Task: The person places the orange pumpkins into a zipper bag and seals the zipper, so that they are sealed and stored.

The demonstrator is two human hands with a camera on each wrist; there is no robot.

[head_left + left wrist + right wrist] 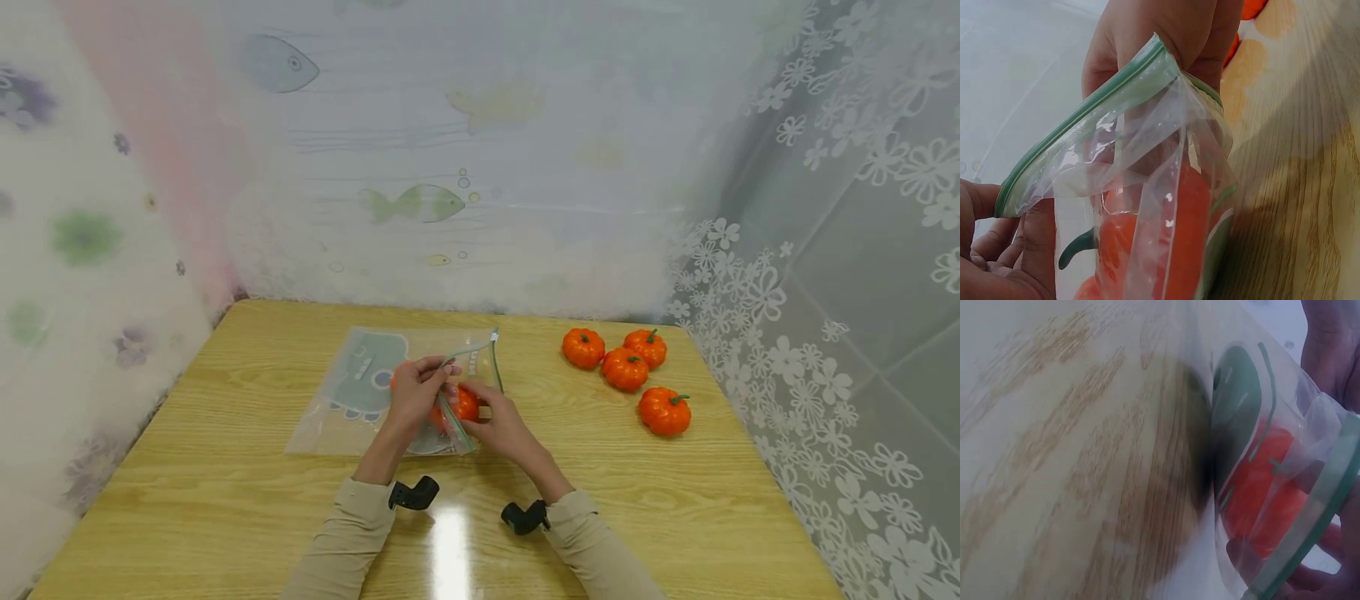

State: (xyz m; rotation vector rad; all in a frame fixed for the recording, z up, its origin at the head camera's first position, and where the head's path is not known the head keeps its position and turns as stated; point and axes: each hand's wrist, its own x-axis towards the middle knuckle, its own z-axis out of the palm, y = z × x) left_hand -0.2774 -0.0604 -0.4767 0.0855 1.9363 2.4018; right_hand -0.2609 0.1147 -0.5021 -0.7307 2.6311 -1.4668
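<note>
A clear zip bag with a green zip edge and a printed blue-green figure lies on the table, its mouth facing right. My left hand pinches the zip edge and lifts it. In the bag's mouth, my right hand grips a small orange pumpkin with a green stem. Its fingers reach inside, and clear film covers part of the pumpkin. More orange shows through the bag beside my left hand, mostly hidden by it.
Several more small orange pumpkins sit on the wooden table to the right of the bag. A white slider is at the far end of the zip. Patterned curtains hang behind and beside the table.
</note>
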